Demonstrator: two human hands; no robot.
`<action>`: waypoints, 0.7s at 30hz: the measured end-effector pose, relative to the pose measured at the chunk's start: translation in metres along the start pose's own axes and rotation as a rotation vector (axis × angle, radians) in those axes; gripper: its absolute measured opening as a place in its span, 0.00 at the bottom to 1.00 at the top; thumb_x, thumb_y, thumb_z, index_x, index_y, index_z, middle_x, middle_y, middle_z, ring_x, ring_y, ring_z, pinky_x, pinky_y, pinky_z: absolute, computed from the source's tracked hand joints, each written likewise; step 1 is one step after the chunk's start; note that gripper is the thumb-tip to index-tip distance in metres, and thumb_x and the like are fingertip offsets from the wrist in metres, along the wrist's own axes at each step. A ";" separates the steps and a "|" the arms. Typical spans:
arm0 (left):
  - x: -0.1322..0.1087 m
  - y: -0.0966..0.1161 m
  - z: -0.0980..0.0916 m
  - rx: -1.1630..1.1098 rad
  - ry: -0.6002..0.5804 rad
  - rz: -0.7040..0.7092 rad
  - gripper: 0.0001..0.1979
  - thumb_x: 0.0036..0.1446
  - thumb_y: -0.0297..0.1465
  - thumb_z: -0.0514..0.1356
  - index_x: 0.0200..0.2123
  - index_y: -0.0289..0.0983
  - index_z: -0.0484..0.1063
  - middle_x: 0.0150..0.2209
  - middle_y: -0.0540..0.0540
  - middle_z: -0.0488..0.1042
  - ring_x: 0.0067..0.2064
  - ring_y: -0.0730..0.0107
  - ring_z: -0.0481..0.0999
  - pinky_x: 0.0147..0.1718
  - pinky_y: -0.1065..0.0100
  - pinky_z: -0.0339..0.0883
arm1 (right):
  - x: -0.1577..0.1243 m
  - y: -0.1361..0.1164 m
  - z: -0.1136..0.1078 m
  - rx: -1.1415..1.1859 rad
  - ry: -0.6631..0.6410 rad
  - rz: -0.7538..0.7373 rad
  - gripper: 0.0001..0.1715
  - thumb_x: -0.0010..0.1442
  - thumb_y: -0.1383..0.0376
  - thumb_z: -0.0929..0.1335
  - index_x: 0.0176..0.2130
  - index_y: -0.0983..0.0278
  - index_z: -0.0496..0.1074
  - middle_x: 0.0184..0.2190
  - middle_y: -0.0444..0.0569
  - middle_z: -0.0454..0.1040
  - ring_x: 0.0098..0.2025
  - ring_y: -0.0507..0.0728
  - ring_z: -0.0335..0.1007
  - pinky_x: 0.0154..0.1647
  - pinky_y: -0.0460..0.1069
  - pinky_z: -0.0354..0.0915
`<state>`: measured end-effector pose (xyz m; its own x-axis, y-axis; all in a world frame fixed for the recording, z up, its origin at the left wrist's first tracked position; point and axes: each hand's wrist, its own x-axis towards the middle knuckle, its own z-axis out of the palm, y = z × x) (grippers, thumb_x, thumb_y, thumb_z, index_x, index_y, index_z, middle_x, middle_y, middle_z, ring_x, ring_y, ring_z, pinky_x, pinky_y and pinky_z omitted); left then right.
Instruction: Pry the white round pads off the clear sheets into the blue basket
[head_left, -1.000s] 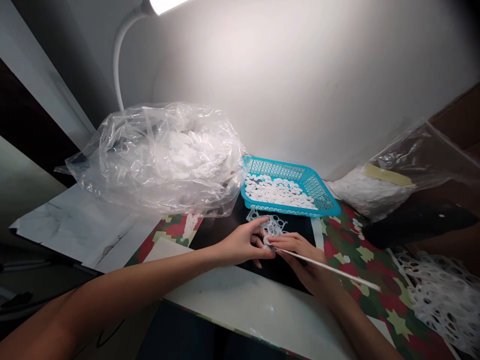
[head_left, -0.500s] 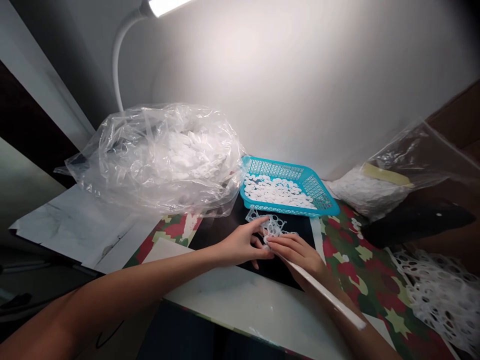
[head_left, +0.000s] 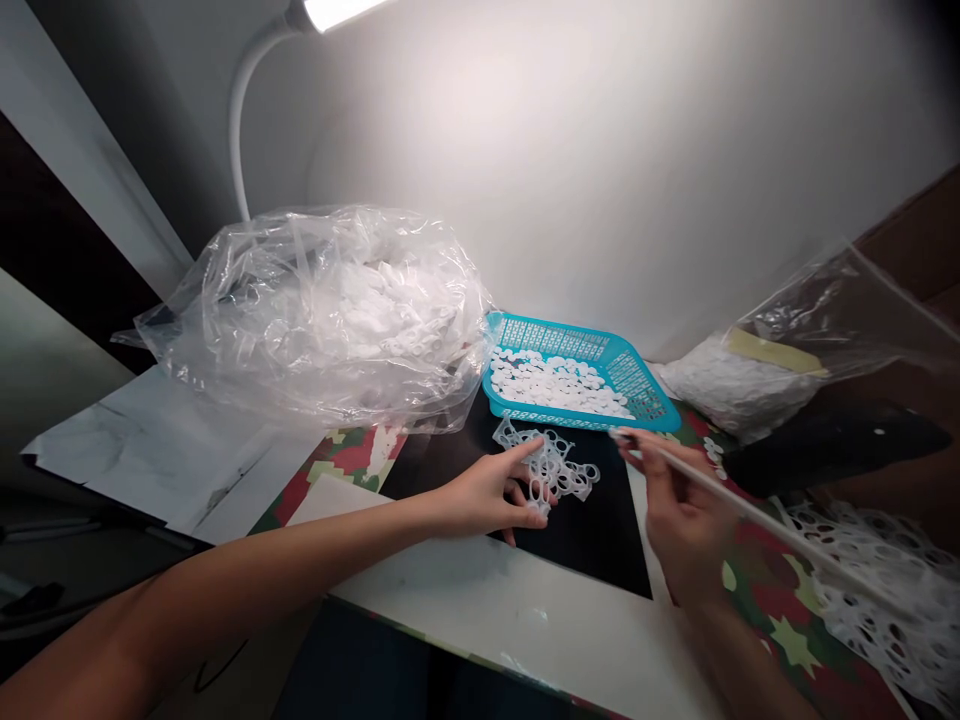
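Note:
My left hand point(head_left: 484, 492) is closed on a translucent white plastic lattice with round holes point(head_left: 576, 480), thumb and fingers pinching its near end over a black mat point(head_left: 600, 545). My right hand point(head_left: 688, 515), blurred, grips a long thin white stick point(head_left: 772, 520). Its fingertips are beside the front right corner of a blue plastic basket point(head_left: 577, 422). Something small and white shows at those fingertips, too blurred to name. Many small white discs point(head_left: 551, 385) lie inside the basket.
A large clear plastic bag of white pieces point(head_left: 337, 320) stands back left under a lamp point(head_left: 238, 130). At right are another filled bag point(head_left: 739, 385), a black object point(head_left: 832, 445) and a heap of lattice pieces point(head_left: 877, 600). Papers point(head_left: 142, 450) lie far left.
My right hand has moved away from the lattice, to the right and up toward the basket's corner, carrying the stick. My left hand stays nearly in place with the lattice.

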<state>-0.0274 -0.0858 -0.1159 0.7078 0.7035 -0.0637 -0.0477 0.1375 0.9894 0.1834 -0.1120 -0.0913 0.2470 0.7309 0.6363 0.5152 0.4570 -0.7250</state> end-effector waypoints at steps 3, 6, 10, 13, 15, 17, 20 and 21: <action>0.000 -0.001 0.001 -0.024 0.001 -0.023 0.48 0.47 0.30 0.66 0.65 0.45 0.39 0.42 0.41 0.73 0.31 0.74 0.71 0.25 0.69 0.72 | 0.006 0.001 -0.004 0.007 0.061 0.023 0.10 0.60 0.65 0.66 0.42 0.63 0.73 0.39 0.49 0.76 0.39 0.56 0.75 0.44 0.54 0.74; 0.003 -0.002 0.001 -0.083 0.023 -0.024 0.47 0.47 0.29 0.66 0.65 0.43 0.42 0.43 0.41 0.72 0.32 0.74 0.73 0.32 0.65 0.72 | 0.003 0.001 -0.005 0.062 -0.117 -0.003 0.09 0.61 0.66 0.66 0.41 0.62 0.74 0.39 0.48 0.76 0.39 0.56 0.75 0.42 0.52 0.74; 0.006 0.000 0.001 -0.172 0.048 -0.049 0.49 0.45 0.26 0.66 0.65 0.43 0.42 0.46 0.40 0.68 0.35 0.71 0.74 0.35 0.62 0.71 | -0.005 -0.001 -0.004 0.041 -0.438 -0.105 0.12 0.62 0.68 0.64 0.44 0.59 0.73 0.41 0.48 0.76 0.43 0.57 0.74 0.43 0.52 0.72; 0.006 0.002 0.000 -0.201 0.039 -0.041 0.50 0.44 0.23 0.66 0.65 0.42 0.41 0.45 0.40 0.69 0.40 0.65 0.75 0.39 0.60 0.70 | -0.008 -0.005 -0.004 -0.019 -0.583 -0.160 0.13 0.62 0.69 0.63 0.46 0.58 0.72 0.42 0.47 0.76 0.45 0.57 0.73 0.45 0.51 0.71; 0.007 0.002 0.000 -0.232 0.034 -0.031 0.50 0.44 0.22 0.66 0.65 0.41 0.41 0.46 0.39 0.69 0.44 0.60 0.74 0.40 0.59 0.70 | -0.008 -0.007 -0.004 -0.039 -0.637 -0.184 0.15 0.63 0.69 0.62 0.47 0.58 0.70 0.43 0.48 0.76 0.46 0.56 0.73 0.47 0.51 0.70; 0.008 0.002 -0.001 -0.294 0.052 -0.039 0.49 0.44 0.22 0.66 0.65 0.39 0.42 0.47 0.38 0.70 0.46 0.59 0.74 0.41 0.59 0.70 | -0.009 -0.008 -0.002 -0.040 -0.669 -0.230 0.16 0.63 0.70 0.62 0.48 0.58 0.70 0.45 0.48 0.76 0.48 0.56 0.72 0.48 0.51 0.70; 0.009 0.001 -0.001 -0.394 0.093 -0.070 0.48 0.44 0.22 0.66 0.64 0.37 0.45 0.47 0.38 0.71 0.42 0.64 0.76 0.43 0.59 0.69 | -0.011 -0.008 0.002 -0.028 -0.674 -0.327 0.16 0.63 0.72 0.61 0.48 0.59 0.69 0.46 0.50 0.75 0.49 0.56 0.71 0.48 0.51 0.70; 0.010 0.001 -0.002 -0.411 0.103 -0.078 0.48 0.43 0.23 0.67 0.64 0.36 0.45 0.46 0.38 0.72 0.41 0.65 0.76 0.43 0.60 0.68 | -0.011 -0.008 0.004 -0.031 -0.670 -0.359 0.16 0.63 0.72 0.61 0.48 0.60 0.70 0.46 0.50 0.75 0.49 0.56 0.71 0.47 0.51 0.70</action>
<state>-0.0217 -0.0775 -0.1155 0.6478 0.7427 -0.1698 -0.2883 0.4453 0.8477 0.1732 -0.1217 -0.0941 -0.4863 0.6960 0.5283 0.4949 0.7177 -0.4899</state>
